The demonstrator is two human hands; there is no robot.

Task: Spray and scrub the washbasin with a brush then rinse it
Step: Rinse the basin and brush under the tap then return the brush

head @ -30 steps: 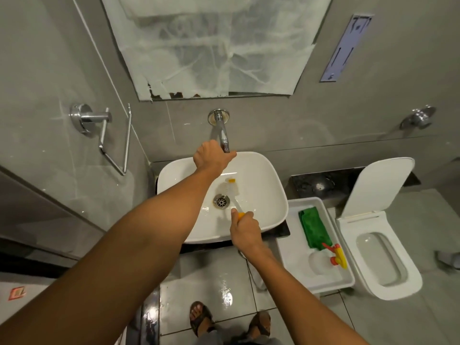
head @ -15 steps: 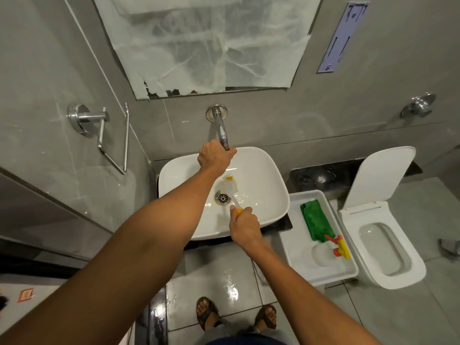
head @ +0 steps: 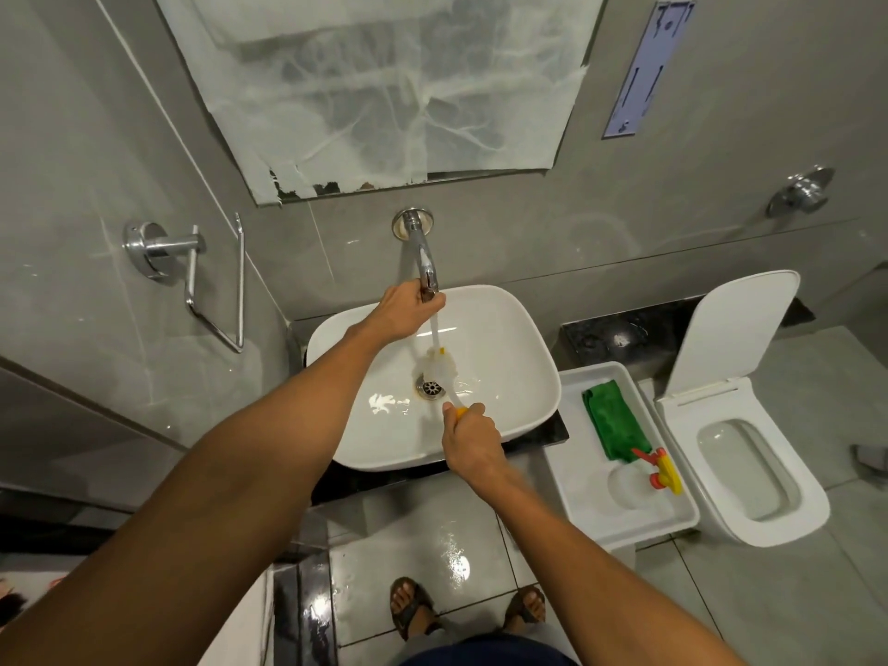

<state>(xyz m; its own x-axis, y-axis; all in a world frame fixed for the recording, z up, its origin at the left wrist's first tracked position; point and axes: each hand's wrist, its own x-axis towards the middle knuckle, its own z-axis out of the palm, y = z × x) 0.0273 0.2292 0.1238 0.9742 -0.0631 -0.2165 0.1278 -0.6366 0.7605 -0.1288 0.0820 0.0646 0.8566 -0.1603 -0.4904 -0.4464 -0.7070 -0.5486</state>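
Right hand grip: the right hand [head: 468,437] is wrapped tight round the orange handle of the brush [head: 439,365], fist at the near rim of the washbasin [head: 524,377].
Brush: it runs from that fist away and a little leftward; its pale bristle head lies low in the bowl, just beyond the drain [head: 431,387], under the water.
Drain: just left of and beyond the gripping fist, at the bottom of the bowl, rust-stained round its ring.
Water: a thin stream [head: 435,329] falls from the tap onto the brush head; a wet glint lies left of the drain.
Left hand grip: the left hand [head: 406,307], further out than the right, is curled round the end of the tap [head: 423,259]; how firmly the fingers press cannot be told.
Tap: a chrome spout coming out of the wall beyond the far rim and bending down over the bowl.
White tray [head: 576,473]: right of the brush hand, just beside the basin, holding a green cloth [head: 612,420] and a spray bottle [head: 646,478] with a red and yellow head.
Toilet [head: 749,449]: further right, lid raised.
Towel ring [head: 192,276]: on the left wall, well apart from both hands.
Mirror [head: 384,88]: above the tap, covered with wrinkled sheeting.
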